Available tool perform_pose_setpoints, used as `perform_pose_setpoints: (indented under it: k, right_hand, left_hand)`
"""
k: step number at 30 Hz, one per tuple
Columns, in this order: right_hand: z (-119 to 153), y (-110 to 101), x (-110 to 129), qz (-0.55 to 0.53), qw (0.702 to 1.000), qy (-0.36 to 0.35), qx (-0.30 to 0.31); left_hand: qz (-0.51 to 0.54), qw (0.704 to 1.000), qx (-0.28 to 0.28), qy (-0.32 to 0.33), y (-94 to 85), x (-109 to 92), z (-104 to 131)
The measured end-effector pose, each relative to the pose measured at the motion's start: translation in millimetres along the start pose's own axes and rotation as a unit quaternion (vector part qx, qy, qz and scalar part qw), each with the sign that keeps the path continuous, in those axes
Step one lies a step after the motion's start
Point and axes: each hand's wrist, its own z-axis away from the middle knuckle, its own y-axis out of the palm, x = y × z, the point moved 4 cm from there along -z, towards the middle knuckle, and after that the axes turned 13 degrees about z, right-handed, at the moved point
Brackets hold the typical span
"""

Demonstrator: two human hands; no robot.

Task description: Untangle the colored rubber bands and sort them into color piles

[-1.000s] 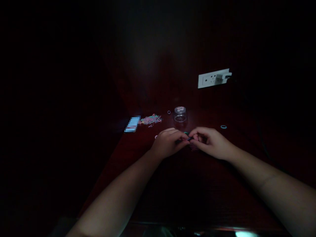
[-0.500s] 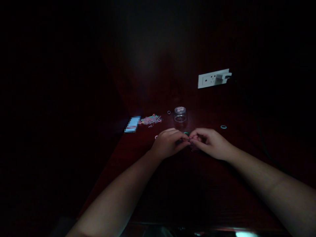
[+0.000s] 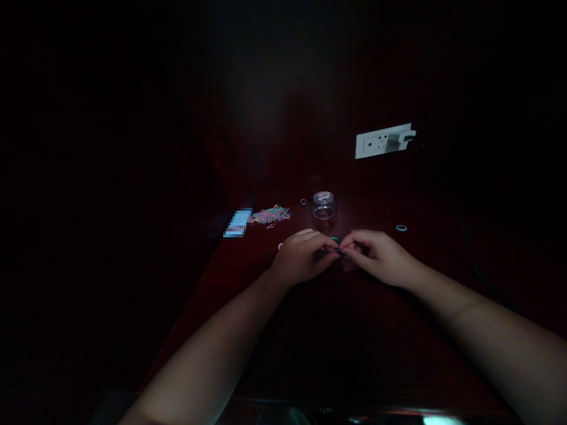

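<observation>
Dark red wood of the table (image 3: 336,330) lies under a tiny dark band (image 3: 337,250), pinched between the left hand (image 3: 301,257) and right hand (image 3: 376,255), fingertips meeting at centre.

A dark reddish wooden table (image 3: 248,277) is seen under dim light. A white wall socket (image 3: 376,143) is mounted at the back right, with a white plug (image 3: 402,136) inserted at its right end. A small clear jar (image 3: 323,205) is placed upright near the table's far edge. A heap of small coloured bands (image 3: 271,215) is spread to its left, beside a blurred light-blue item (image 3: 238,222). A single teal ring (image 3: 401,228) is found lying apart to the right.
</observation>
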Motion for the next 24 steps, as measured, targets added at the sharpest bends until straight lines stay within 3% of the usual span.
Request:
perform_pose_setpoints:
  k: [24]
  right_hand:
    - [-1.0, -2.0, 1.9, 0.046, 0.999, -0.012, -0.012]
  left_hand:
    - [0.018, 1.0, -0.002, -0.008, 0.2, 1.3, 1.1]
